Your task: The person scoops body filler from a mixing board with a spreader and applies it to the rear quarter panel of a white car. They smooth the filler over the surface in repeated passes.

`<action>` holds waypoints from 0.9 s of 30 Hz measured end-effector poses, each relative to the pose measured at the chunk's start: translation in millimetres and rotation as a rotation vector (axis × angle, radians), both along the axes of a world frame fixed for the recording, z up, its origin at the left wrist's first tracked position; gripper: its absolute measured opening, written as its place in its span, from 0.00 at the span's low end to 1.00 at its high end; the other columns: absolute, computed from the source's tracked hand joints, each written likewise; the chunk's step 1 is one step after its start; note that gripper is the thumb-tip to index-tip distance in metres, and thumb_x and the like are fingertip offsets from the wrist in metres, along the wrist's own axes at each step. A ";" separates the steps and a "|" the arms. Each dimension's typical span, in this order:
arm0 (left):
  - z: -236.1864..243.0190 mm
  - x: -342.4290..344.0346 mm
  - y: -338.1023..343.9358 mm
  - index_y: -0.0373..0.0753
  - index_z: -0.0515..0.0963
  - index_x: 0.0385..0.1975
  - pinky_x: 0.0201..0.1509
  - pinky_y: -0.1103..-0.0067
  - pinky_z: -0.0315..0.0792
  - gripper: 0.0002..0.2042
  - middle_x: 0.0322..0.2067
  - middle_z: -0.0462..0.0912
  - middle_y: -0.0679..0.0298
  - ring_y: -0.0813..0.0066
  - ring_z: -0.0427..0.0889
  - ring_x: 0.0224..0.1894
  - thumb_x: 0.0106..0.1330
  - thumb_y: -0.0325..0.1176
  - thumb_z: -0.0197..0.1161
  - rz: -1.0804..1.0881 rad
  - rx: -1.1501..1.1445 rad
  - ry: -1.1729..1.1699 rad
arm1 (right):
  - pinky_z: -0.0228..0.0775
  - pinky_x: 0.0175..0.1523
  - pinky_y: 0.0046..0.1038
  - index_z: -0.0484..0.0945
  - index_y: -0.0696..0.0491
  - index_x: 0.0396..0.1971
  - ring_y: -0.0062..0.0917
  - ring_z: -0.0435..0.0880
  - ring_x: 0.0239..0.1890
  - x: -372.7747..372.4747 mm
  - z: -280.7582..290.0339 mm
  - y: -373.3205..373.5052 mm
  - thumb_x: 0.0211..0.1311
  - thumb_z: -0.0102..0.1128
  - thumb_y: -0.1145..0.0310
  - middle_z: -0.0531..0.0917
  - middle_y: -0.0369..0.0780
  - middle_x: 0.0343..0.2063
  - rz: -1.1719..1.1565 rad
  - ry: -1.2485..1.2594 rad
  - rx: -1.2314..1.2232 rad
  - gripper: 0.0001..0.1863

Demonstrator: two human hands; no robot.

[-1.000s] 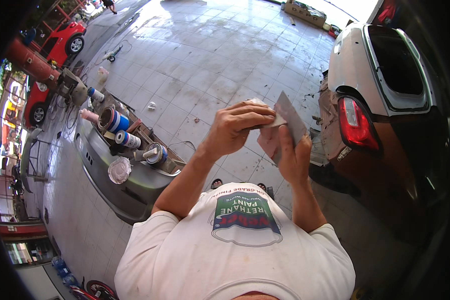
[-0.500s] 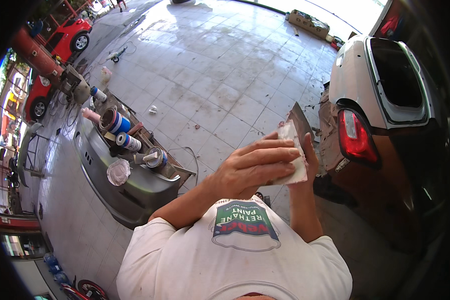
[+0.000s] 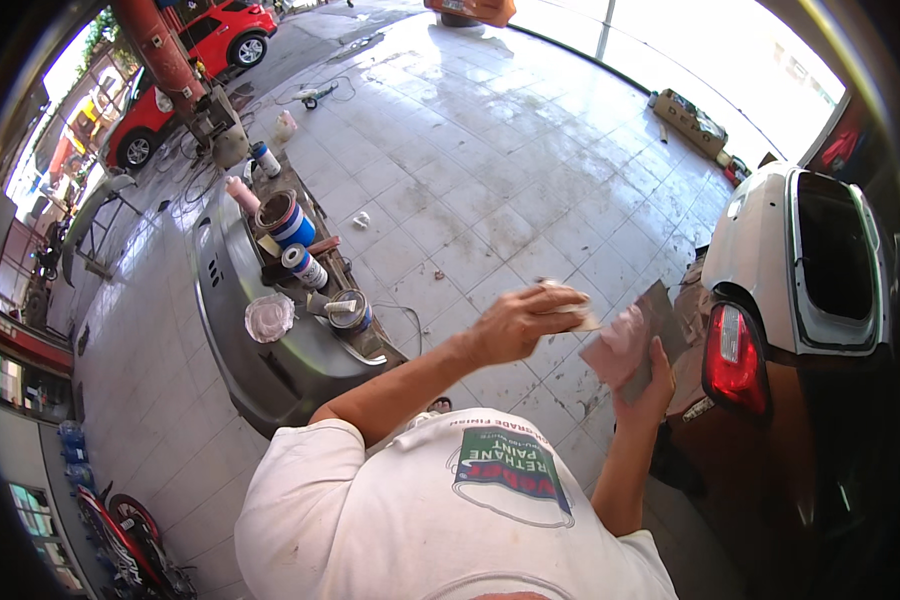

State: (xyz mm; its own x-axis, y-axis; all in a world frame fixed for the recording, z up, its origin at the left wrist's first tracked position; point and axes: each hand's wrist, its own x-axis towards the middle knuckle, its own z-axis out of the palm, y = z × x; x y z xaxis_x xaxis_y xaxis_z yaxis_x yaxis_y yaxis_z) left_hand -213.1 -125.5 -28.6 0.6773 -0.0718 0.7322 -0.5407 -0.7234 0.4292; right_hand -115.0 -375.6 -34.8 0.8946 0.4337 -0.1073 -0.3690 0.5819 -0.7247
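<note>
My left hand (image 3: 515, 325) is closed round a pale flat spreader (image 3: 584, 321), its edge smeared and partly blurred. A short gap to the right, my right hand (image 3: 653, 385) grips a thin grey mixing plate (image 3: 670, 320) from below, with the thumb along its near face. Pinkish putty (image 3: 618, 348) covers the left part of the plate, towards my left hand. The spreader is apart from the plate.
At left, a grey car bumper (image 3: 240, 345) lies beside a bench with an opened paint can (image 3: 282, 222), other cans and a plastic-covered tub (image 3: 269, 317). At right stands a car with a red tail light (image 3: 735, 358). A cable (image 3: 410, 318) lies on the tiled floor.
My left hand has drawn the spreader off the plate to the left, uncovering the pink putty. The plate has tilted and shifted right in my right hand. The whole view has turned slightly.
</note>
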 end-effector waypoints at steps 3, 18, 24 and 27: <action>10.2 -3.2 32.0 0.42 0.92 0.53 0.67 0.64 0.85 0.24 0.52 0.94 0.61 0.55 0.90 0.61 0.60 0.11 0.65 -0.024 -0.252 0.181 | 0.79 0.64 0.37 0.79 0.61 0.67 0.31 0.88 0.60 -7.8 -0.7 -11.1 0.85 0.57 0.54 0.86 0.44 0.62 -0.095 -0.212 -0.309 0.26; 34.5 -31.1 -20.8 0.53 0.93 0.50 0.77 0.59 0.77 0.16 0.56 0.93 0.72 0.68 0.88 0.65 0.65 0.26 0.76 -0.116 0.021 0.040 | 0.83 0.60 0.40 0.78 0.60 0.68 0.34 0.86 0.62 47.9 35.0 -2.1 0.84 0.57 0.60 0.85 0.45 0.61 -0.376 -0.018 -0.126 0.23; 51.1 -6.9 -54.1 0.39 0.87 0.59 0.78 0.53 0.76 0.21 0.64 0.87 0.60 0.55 0.85 0.68 0.64 0.24 0.74 -0.190 -0.129 -0.262 | 0.81 0.65 0.37 0.78 0.62 0.66 0.35 0.88 0.60 -7.8 11.5 10.9 0.81 0.60 0.58 0.87 0.45 0.59 0.198 0.139 0.277 0.26; -22.6 10.9 -5.0 0.41 0.87 0.61 0.74 0.57 0.80 0.25 0.66 0.86 0.58 0.51 0.84 0.68 0.65 0.15 0.65 0.000 0.060 -0.037 | 0.81 0.65 0.38 0.78 0.63 0.67 0.34 0.87 0.60 -18.1 -17.2 13.7 0.80 0.61 0.61 0.87 0.45 0.58 0.197 0.202 0.264 0.25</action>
